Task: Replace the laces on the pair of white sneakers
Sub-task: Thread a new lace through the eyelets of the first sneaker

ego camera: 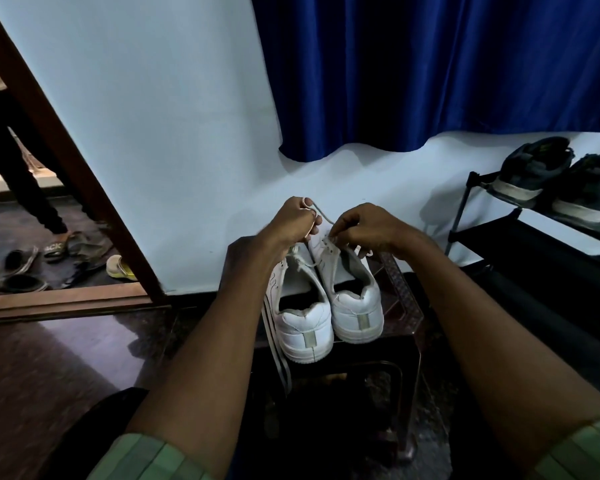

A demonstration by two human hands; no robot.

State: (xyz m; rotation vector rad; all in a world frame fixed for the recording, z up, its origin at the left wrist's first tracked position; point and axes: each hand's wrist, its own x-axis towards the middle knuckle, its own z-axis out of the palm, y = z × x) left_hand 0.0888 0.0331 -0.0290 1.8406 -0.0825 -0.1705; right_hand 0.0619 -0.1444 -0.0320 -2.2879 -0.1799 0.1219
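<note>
Pair of white sneakers (326,306) parked heels-toward-viewer on a dark stool (407,317), toes to the wall, probably for easy reach to the eyelets. Left hand (293,220) raised over the left shoe, fingers curled round a lace (321,213), pulling it taut. Right hand (361,225) just beside, pinching the same lace at the right shoe's eyelets. Loose laces (278,355) dangling off the stool's left edge.

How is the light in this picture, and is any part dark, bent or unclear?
Head view: dim room light; the white sneakers stand out, while the stool under them is nearly black. The wide lens bends the door frame and curtain. The left hand and right hand holding the lace look slightly soft.
</note>
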